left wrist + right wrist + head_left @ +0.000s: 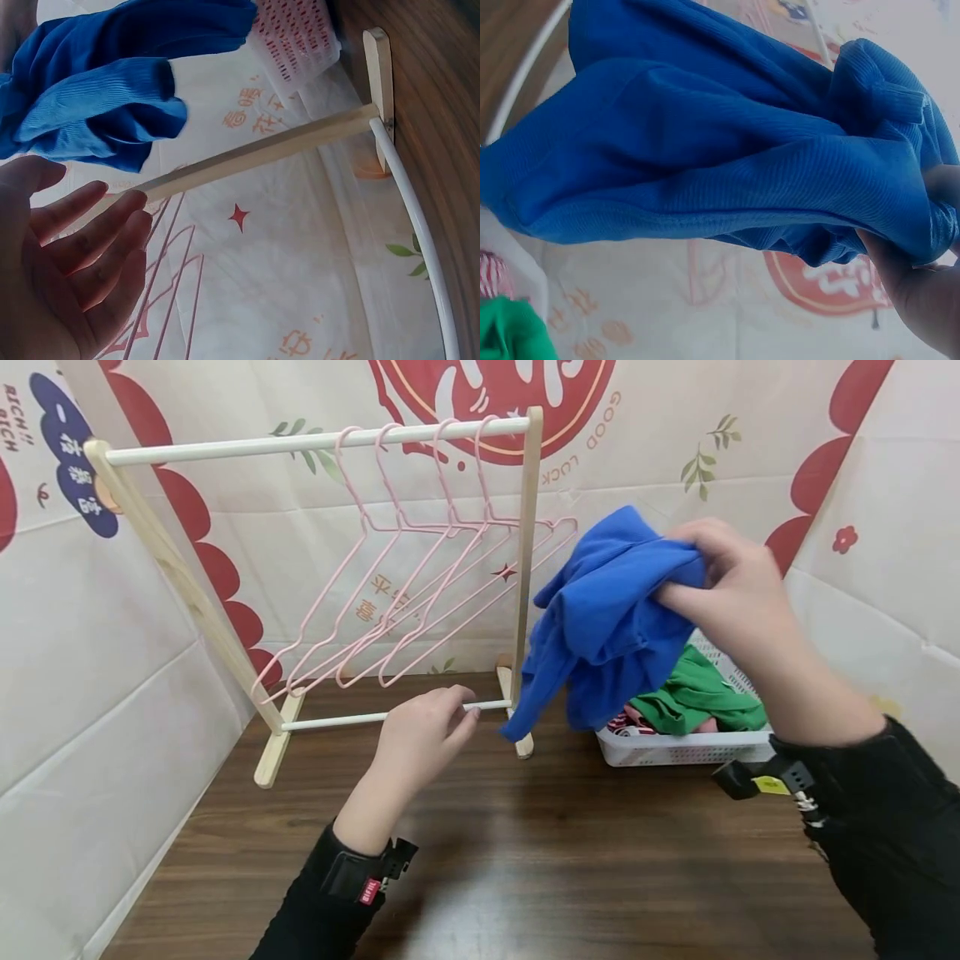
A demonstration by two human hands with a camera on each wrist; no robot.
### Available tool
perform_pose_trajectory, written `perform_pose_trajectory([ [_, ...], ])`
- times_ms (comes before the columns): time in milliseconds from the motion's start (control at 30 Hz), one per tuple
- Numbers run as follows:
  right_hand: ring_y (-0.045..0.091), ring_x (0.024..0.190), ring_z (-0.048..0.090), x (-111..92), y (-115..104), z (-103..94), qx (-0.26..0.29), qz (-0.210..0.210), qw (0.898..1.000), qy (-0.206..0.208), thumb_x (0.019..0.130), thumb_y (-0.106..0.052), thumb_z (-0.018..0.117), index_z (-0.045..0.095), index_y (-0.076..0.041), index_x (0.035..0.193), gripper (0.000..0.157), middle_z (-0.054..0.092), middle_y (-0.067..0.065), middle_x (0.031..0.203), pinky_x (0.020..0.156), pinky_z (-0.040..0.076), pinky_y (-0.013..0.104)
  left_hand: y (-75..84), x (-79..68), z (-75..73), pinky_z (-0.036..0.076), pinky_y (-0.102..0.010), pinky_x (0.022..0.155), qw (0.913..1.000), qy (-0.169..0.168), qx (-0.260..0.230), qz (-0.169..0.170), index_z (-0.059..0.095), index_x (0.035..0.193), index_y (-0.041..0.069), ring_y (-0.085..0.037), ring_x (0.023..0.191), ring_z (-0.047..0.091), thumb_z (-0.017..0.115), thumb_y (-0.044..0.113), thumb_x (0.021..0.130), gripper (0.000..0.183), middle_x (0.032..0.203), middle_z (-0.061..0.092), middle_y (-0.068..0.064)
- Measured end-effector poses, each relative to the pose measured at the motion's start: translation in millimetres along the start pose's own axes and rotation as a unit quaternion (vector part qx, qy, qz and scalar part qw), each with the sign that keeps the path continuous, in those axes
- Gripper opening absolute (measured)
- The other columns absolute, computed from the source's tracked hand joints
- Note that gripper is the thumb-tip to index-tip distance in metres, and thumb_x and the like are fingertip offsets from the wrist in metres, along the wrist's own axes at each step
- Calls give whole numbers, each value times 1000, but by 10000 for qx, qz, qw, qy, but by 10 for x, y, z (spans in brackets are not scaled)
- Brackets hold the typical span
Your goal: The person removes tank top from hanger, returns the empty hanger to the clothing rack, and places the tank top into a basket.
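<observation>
My right hand [731, 581] pinches a crumpled blue garment [615, 610] between thumb and fingers, and the cloth hangs down beside the rack's right post. In the right wrist view the ribbed blue fabric [705, 157] fills most of the picture. My left hand [423, 731] is held out in front of the rack, left of the garment, with its fingers loosely bent and nothing in them. The left wrist view shows that hand [82, 255] palm up, below the blue cloth [112, 82]. Several pink hangers [390, 602] hang from the rack's top rail.
The clothes rack [322, 442] has wooden posts and a white lower bar [337, 721]. Behind the garment at right stands a white perforated basket [682, 752] containing a green garment [690, 693] and other clothes. A printed cloth backdrop [660, 460] encloses the brown wooden table [525, 860].
</observation>
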State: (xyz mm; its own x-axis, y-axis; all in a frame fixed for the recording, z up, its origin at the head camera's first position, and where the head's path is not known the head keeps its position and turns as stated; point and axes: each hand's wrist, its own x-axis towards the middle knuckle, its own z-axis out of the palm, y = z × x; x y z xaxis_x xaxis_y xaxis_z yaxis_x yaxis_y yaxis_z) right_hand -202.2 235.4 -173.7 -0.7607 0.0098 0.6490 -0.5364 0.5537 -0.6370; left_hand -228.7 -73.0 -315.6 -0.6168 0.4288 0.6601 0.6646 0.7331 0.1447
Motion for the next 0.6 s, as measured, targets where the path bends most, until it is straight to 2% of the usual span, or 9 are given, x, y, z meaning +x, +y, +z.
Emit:
perform_pose_trajectory([
  [167,14,74,50,-3,50,-271,102,-34,9991,413,85,0,68,71,-9,115,31,61,0,104,68,47,11,70,19,47,48,-31,55,9997,42,-29,222,70,99,13,-14,71,65,63,24,91,15,84,69,2],
  [267,12,66,49,-16,95,-434,-93,-23,9983,580,84,1,68,71,-10,115,33,60,-3,100,66,46,8,123,37,65,47,-30,54,9993,73,44,357,69,99,14,-14,69,64,63,24,91,15,86,68,2],
  [467,7,76,46,-42,172,-689,-976,216,9917,807,88,-7,68,68,-16,120,33,54,-9,100,71,42,4,192,78,102,50,-30,58,9983,199,161,531,70,99,14,-16,78,66,64,24,90,14,89,68,2],
  [600,5,74,47,-24,252,-821,-1051,258,9889,1020,87,-7,69,69,-21,111,27,53,-10,99,71,42,4,223,100,115,51,-32,62,9977,244,169,604,70,100,13,-18,84,66,64,24,91,15,91,68,1],
])
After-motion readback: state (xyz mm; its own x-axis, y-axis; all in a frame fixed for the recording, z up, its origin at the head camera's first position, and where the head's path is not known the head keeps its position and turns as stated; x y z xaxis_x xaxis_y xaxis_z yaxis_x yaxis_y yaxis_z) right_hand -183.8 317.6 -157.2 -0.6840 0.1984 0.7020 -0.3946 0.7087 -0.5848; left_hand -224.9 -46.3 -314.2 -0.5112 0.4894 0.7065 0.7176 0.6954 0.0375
